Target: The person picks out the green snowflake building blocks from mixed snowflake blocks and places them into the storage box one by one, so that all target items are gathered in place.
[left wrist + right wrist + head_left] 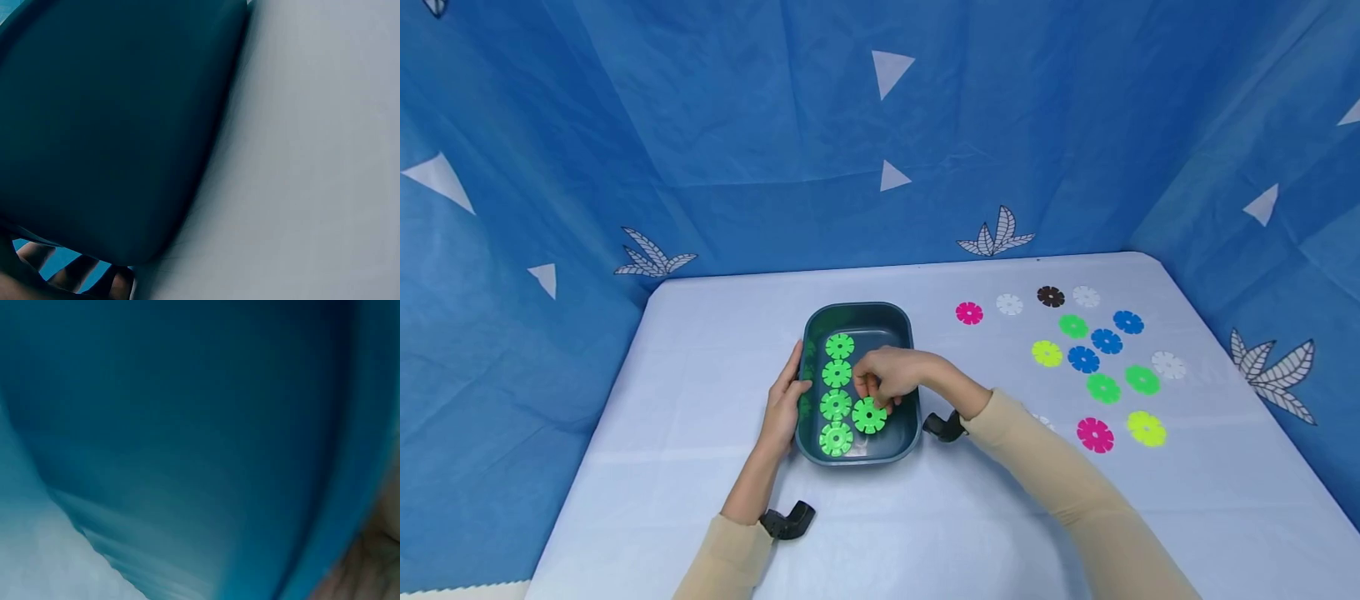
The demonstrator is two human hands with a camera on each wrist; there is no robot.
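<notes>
A dark teal rectangular tray sits on the table. My left hand grips its left wall, thumb over the rim and fingers outside; the left wrist view shows those fingers beside the tray's wall. Inside, several green notched plastic discs form a column along the left side. With its fingertips my right hand pinches another green notched disc just right of the column's lower part. The right wrist view holds mostly the tray's blurred outer wall, with some skin at the lower right.
Right of the tray, loose notched discs lie scattered on the white tablecloth: pink, white, brown, blue, yellow and green. My right forearm partly covers a white one. A blue curtain stands behind.
</notes>
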